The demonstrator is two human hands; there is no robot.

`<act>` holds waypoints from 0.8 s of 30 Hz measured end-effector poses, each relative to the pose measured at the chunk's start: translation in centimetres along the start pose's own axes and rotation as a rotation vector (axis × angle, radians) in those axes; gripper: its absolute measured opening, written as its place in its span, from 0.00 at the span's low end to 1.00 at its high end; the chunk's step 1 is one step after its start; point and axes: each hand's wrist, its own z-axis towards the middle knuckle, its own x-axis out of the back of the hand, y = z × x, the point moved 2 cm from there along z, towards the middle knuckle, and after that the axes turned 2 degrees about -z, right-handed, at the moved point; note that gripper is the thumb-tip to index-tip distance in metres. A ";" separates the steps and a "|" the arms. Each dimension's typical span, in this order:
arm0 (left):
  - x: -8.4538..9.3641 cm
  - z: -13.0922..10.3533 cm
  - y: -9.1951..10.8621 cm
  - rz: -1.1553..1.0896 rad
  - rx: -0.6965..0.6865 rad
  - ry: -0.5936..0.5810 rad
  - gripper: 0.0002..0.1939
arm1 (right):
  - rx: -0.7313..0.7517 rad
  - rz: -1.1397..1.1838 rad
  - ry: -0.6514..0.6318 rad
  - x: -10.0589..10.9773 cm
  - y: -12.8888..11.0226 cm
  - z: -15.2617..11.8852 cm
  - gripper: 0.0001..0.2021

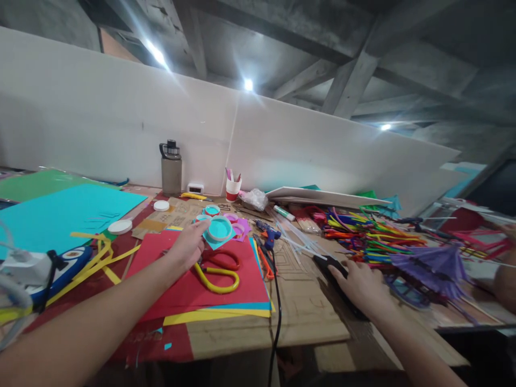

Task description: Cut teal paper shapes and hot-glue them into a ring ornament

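My left hand (191,247) has its fingers pinched at the left edge of a white-rimmed round lid (220,229) with cyan inside, which is over a piece of cyan paper. Scissors with red and yellow handles (217,279) lie just below, on a stack of red paper (161,295) with blue and yellow sheets under it. My right hand (363,282) rests with fingers apart over a black flat slab (322,263), perhaps a phone; part of the slab is hidden under the hand. Smaller rings and pink paper pieces (241,230) lie beyond the lid.
A blue glue gun (270,234) trails a black cord over the cardboard (310,317). Coloured pipe cleaners (363,236) and a purple folded piece (431,269) lie right. A bottle (171,172) and pen cup (233,189) stand behind. Cyan sheets (72,215) lie left; another person's arm shows far right.
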 end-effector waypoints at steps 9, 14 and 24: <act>-0.4 -0.3 -0.1 0.020 -0.010 -0.011 0.08 | 0.047 -0.126 -0.007 -2.0 1.7 -1.4 0.37; -0.8 -0.6 0.2 0.034 0.002 0.012 0.06 | -0.006 -0.060 -0.050 -2.1 2.1 -0.7 0.33; -0.6 -0.3 -0.2 0.014 0.006 -0.030 0.06 | -0.138 0.086 -0.171 -2.1 2.1 0.1 0.39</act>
